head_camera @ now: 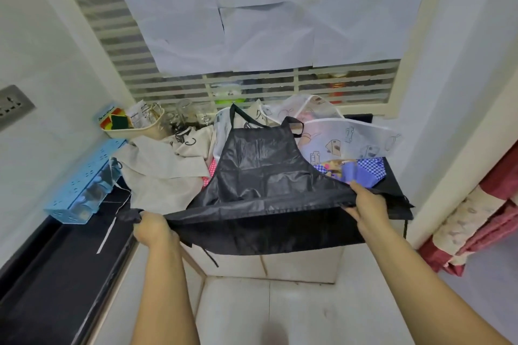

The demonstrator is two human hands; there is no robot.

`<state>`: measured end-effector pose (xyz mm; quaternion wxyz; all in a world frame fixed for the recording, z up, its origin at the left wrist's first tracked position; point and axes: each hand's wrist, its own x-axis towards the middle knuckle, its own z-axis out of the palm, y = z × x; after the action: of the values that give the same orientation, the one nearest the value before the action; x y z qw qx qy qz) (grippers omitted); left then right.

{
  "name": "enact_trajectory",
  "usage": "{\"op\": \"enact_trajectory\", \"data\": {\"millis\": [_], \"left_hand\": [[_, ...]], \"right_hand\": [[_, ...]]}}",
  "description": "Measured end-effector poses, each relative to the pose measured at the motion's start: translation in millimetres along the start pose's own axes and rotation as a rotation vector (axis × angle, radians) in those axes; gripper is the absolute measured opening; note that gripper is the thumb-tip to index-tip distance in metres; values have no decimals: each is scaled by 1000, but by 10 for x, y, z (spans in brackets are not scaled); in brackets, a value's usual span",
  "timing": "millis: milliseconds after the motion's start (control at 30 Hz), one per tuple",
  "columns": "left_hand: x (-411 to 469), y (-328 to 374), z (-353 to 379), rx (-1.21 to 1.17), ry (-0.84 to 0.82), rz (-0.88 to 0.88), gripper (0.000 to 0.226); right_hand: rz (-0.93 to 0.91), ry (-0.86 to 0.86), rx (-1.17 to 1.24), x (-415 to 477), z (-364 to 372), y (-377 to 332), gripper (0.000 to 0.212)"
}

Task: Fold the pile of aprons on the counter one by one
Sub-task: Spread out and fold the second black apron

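Note:
A shiny black apron lies spread over the pile on the dark counter, bib and neck strap pointing away from me. Its lower part hangs over the counter's front edge. My left hand grips the apron's left side at the fold line. My right hand grips the right side, thumb on top. Between them the cloth is stretched into a straight crease. Under it lie a beige apron, a white translucent printed apron and a blue checked one.
A light blue plastic organiser stands on the counter at the left. A cream basket with sponges and some glass jars sit at the back by the louvred window. A red patterned curtain hangs at the right.

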<state>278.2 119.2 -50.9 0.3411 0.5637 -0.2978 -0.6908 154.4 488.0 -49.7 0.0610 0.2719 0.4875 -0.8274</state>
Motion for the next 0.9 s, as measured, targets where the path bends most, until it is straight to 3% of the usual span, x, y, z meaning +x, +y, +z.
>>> {"op": "enact_trajectory", "data": {"millis": [100,200,300,433,533,600,667,800,900], "left_hand": [[106,80,119,130,8,101,48],[177,196,402,40,71,155,40],[299,254,779,98,0,155,29],[664,336,1285,182,-73,135,43],[904,288,1656,238,-170,108,38],[1021,210,1904,271,-255,83,34],[1174,105,2091,284,-371,39,37],[1361,-102,2183,340,-567,-65,57],[1429,-238,2126,326,-536,-21,75]], "right_hand": [[-66,29,-56,164,309,-72,44],[-89,28,-94,307,629,-153,40],[-110,40,-121,525,907,-180,38],[-102,55,-261,956,1240,-214,31],[-68,61,-365,1257,1491,-193,36],[-14,-13,-473,1406,1619,-126,41],[-25,-191,-661,1505,1666,-17,47],[-124,-568,-1158,1654,1609,223,83],[-170,-489,-1257,1778,1600,346,84]]}}
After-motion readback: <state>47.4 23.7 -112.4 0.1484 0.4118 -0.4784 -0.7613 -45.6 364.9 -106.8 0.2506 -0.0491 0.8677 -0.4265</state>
